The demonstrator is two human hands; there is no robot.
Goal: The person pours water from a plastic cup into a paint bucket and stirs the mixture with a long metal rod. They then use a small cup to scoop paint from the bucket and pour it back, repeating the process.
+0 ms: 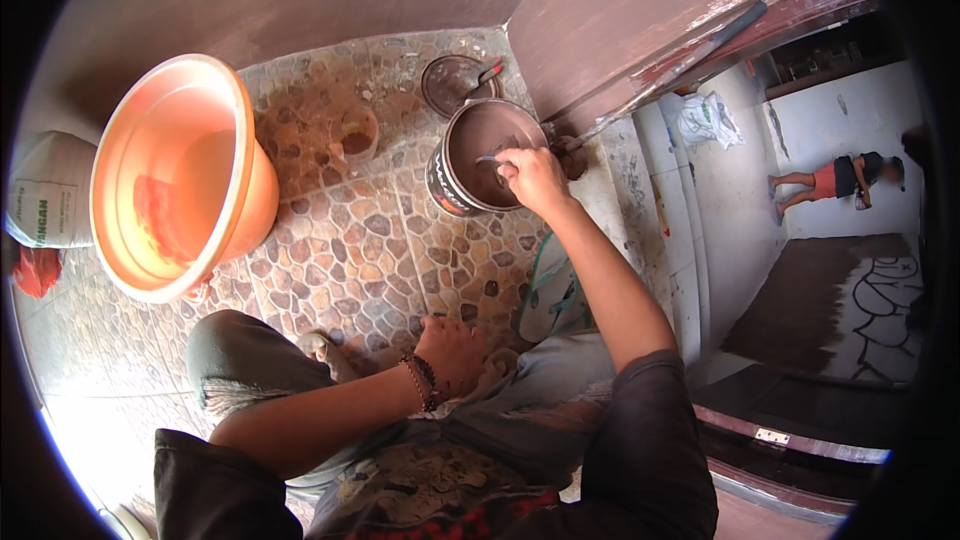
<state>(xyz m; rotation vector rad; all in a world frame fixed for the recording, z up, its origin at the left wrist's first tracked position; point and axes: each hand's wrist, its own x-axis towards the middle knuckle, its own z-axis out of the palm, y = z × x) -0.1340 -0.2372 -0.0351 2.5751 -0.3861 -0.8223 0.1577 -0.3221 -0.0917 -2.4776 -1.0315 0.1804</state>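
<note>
My right hand (535, 178) is closed around a thin grey handle (490, 159) that dips into brown paint. The paint fills a dark, white-rimmed bucket (445, 183) standing on the pebble-patterned floor; the tool's lower end is hidden, so I cannot tell its kind. My left hand (452, 355), with beaded bracelets at the wrist, lies against my leg with its back up. Its fingers are mostly tucked out of sight. Behind the bucket lies a round paint-smeared lid (440, 88), and on it a tool with a red and black handle (488, 74).
A large orange basin (247, 130) stands left, beside a white sack (50, 190) and a red bag (37, 270). A small clear tub (355, 130) holds brown residue. A long pole (655, 80) leans by the doorway. Beyond, a person (838, 180) stands near a partly painted wall.
</note>
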